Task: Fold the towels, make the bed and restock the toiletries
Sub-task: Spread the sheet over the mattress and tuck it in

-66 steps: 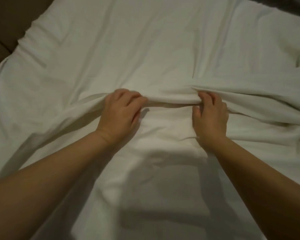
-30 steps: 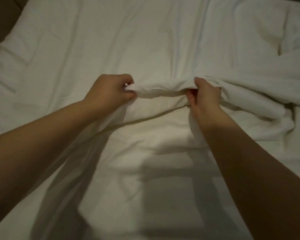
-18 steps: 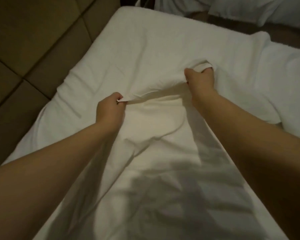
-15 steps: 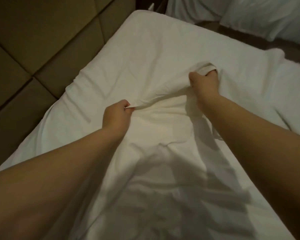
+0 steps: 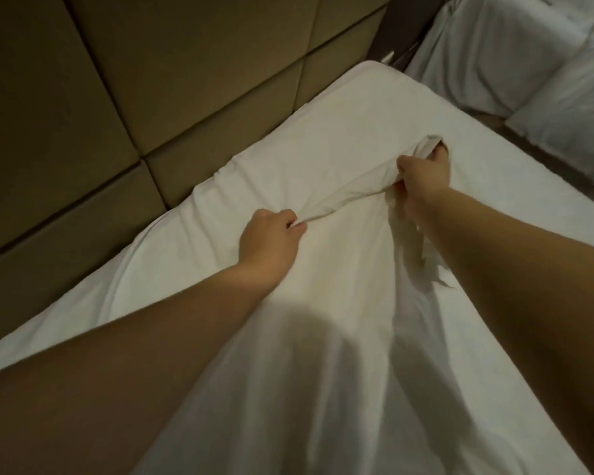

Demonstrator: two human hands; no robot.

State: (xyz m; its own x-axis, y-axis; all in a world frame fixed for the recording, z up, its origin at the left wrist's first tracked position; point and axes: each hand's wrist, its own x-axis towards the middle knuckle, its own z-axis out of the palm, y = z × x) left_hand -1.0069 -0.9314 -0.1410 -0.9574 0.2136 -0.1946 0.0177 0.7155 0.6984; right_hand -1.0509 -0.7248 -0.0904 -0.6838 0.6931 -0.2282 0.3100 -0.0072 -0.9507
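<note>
Head view, only one there is: left hand (image 5: 268,241) has its fingers (image 5: 295,226) pinched tight on the top edge of the white sheet (image 5: 323,337); right hand (image 5: 422,181) is curled round a bunched handful of that same edge; cloth runs taut between the two grips and drapes back toward the person over the bed (image 5: 340,114); padded headboard (image 5: 151,80) just beyond the left fingers, another bed (image 5: 546,80) past the right ones. Imo the trick here is even tension, edge pulled square to the headboard, then laid flat so no creases get trapped.
</note>
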